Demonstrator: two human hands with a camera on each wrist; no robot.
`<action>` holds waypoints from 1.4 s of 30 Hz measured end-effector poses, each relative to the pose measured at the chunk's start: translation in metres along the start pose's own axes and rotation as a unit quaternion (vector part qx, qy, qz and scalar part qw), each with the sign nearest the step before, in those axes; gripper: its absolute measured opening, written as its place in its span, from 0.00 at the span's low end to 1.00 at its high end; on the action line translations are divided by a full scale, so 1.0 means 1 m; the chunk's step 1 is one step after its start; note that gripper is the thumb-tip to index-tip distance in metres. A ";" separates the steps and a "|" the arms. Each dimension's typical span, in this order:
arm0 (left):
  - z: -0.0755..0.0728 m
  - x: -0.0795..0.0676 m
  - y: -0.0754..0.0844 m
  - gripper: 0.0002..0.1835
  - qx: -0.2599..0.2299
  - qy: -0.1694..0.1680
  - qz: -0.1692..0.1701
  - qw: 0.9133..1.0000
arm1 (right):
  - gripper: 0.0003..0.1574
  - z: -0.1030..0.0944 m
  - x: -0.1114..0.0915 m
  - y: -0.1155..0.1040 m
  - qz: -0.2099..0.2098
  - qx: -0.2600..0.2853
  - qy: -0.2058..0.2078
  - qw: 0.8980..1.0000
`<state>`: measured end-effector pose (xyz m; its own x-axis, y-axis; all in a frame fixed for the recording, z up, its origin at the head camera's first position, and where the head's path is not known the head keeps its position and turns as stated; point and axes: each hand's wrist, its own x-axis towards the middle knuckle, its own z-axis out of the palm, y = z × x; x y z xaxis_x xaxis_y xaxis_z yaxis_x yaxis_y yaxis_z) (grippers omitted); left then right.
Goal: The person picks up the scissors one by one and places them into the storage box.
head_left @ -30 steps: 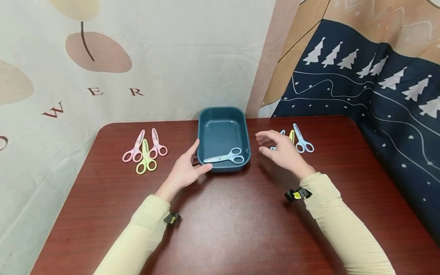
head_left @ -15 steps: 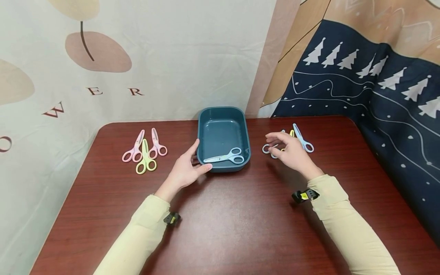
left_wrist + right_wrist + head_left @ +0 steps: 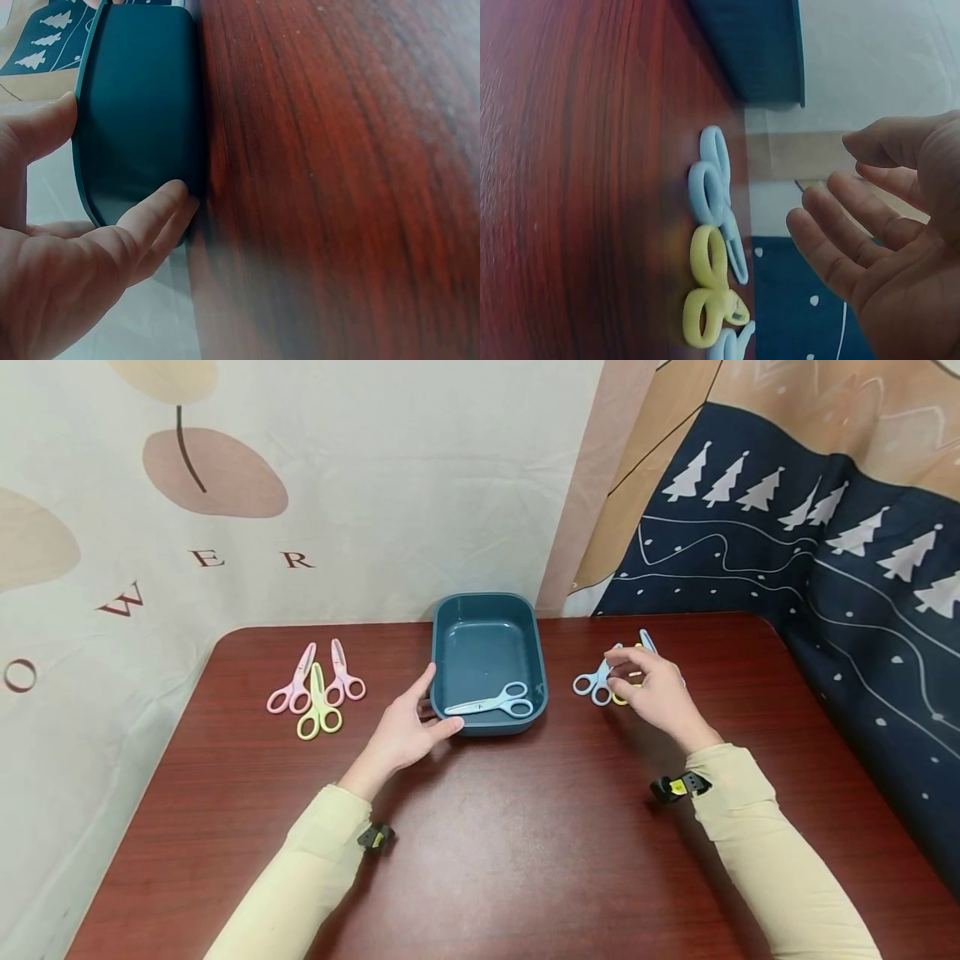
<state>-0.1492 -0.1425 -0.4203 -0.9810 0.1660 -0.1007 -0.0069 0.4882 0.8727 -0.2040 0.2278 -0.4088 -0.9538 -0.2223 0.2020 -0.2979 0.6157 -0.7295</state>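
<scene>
A dark teal plastic tray point(image 3: 487, 660) sits at the back middle of the table, with blue scissors point(image 3: 491, 702) lying in its near end. My left hand point(image 3: 402, 731) holds its near left corner, thumb at the front rim and fingers against the outer side. On the right, my right hand point(image 3: 660, 693) hovers over a group of scissors, fingers loosely bent and nothing between them. Blue scissors point(image 3: 714, 187) and yellow scissors point(image 3: 709, 289) lie below it in the right wrist view. Other blue scissors point(image 3: 648, 642) are partly hidden behind the hand.
Left of the tray, two pink scissors point(image 3: 292, 685) point(image 3: 345, 677) and yellow-green scissors point(image 3: 318, 710) lie together on the brown wooden table point(image 3: 495, 860). Hanging cloths point(image 3: 390, 485) stand behind the table and along its right side.
My right hand has moved right, away from the tray and over the right-hand scissors, uncovering the nearer blue pair. The left hand and the tray have stayed put.
</scene>
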 end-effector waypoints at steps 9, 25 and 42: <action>0.000 -0.001 -0.001 0.52 -0.004 0.000 -0.001 1.000 | 0.21 -0.008 -0.005 0.014 0.030 -0.022 0.030 0.999; 0.000 0.000 -0.001 0.52 0.002 0.000 -0.004 1.000 | 0.19 -0.019 -0.009 0.030 0.053 -0.059 0.081 0.994; 0.001 0.000 0.002 0.52 0.008 -0.001 -0.004 1.000 | 0.20 -0.022 -0.014 0.049 0.087 -0.075 0.109 0.987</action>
<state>-0.1493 -0.1409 -0.4190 -0.9806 0.1636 -0.1084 -0.0114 0.5040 0.8637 -0.2060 0.2773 -0.4327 -0.9717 0.0538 0.2301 -0.1161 0.7393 -0.6633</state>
